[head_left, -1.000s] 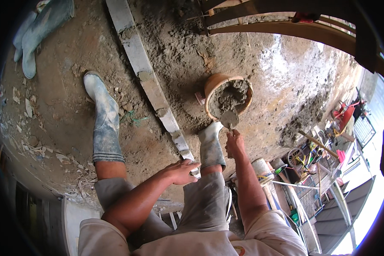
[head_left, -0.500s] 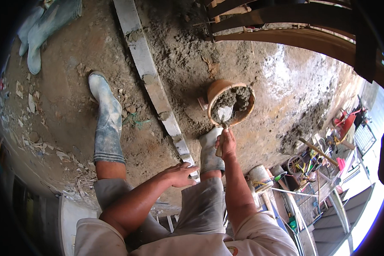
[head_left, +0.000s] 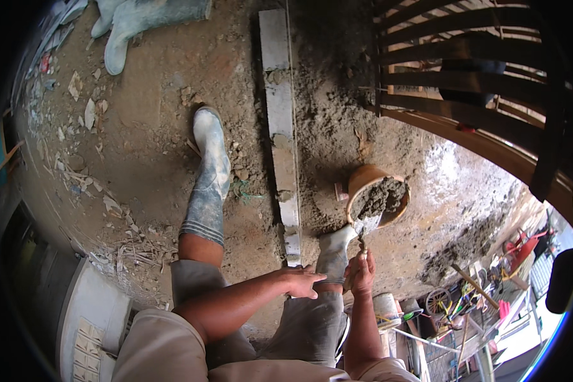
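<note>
My right hand [head_left: 361, 272] is closed round the handle of a trowel [head_left: 365, 225]. Its pale blade lies at the near rim of an orange-brown bucket [head_left: 360, 181], which stands tilted on the dirt. Grey wet mortar [head_left: 388, 195] fills part of the bucket. With fingers stretched out, my left hand [head_left: 299, 282] hovers over my right leg, just left of the right hand, and holds nothing. Beyond it, a narrow row of grey blocks [head_left: 282, 108] with mortar at the joints runs away from me, its near end beside my right boot [head_left: 335, 254].
My left boot [head_left: 211, 153] is planted left of the block row. Another person's boots [head_left: 143, 28] are at the far left. A taut string [head_left: 290, 57] follows the row. Slatted wooden structure [head_left: 465, 83] stands far right; tools and a red wheelbarrow [head_left: 522, 249] lie at right.
The view has swung, shifting the scene rightward and downward. My trowel has drawn back from inside the bucket to its near rim. My left hand has left the block row's end and moved right.
</note>
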Available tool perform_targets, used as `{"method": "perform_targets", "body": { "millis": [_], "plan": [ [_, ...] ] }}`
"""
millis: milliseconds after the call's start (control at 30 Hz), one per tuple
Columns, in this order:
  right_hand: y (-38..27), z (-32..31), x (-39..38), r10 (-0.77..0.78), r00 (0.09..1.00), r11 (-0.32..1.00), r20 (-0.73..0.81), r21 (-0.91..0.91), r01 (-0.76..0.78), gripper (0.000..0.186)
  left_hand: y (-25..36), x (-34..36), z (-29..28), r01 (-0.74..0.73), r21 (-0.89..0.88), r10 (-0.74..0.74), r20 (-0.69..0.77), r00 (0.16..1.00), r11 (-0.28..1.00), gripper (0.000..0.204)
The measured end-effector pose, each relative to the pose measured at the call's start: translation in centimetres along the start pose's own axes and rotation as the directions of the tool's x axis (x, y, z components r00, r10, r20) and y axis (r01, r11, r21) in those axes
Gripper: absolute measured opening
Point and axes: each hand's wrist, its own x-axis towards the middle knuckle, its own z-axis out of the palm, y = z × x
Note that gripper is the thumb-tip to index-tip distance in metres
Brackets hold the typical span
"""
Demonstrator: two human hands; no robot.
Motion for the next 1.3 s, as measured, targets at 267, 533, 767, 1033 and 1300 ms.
{"method": "perform_targets", "body": {
  "millis": [267,533,767,1033,1300],
  "plan": [
    [-7.4,15.9,4.8,-0.217,0.866,0.970,0.451,-0.001,0.244,0.054,1.7,-3.5,-1.9,-0.058,0.038,0.059,-0.023,0.998,0.998,0.072],
    [-9.4,34.4,12.5,-0.511,0.791,0.757,0.337,-0.260,0.600,0.045,1.6,-5.8,-2.7,-0.206,0.075,0.212,-0.084,0.974,0.976,0.069],
    [-12.9,44.3,19.7,-0.609,0.734,0.320,0.301,-0.754,0.574,0.046,1.3,-3.8,-1.0,-0.345,0.113,0.362,-0.219,0.906,0.932,0.068],
    [-11.8,42.7,15.8,-0.500,0.796,0.325,0.341,-0.778,0.537,0.042,1.1,-5.1,-0.8,-0.411,0.139,0.430,-0.414,0.802,0.901,0.044],
    [-13.1,45.8,20.1,-0.429,0.810,0.171,0.399,-0.845,0.506,0.046,2.2,-5.6,-3.1,-0.349,0.138,0.367,-0.132,0.921,0.927,0.066]
  ]
}}
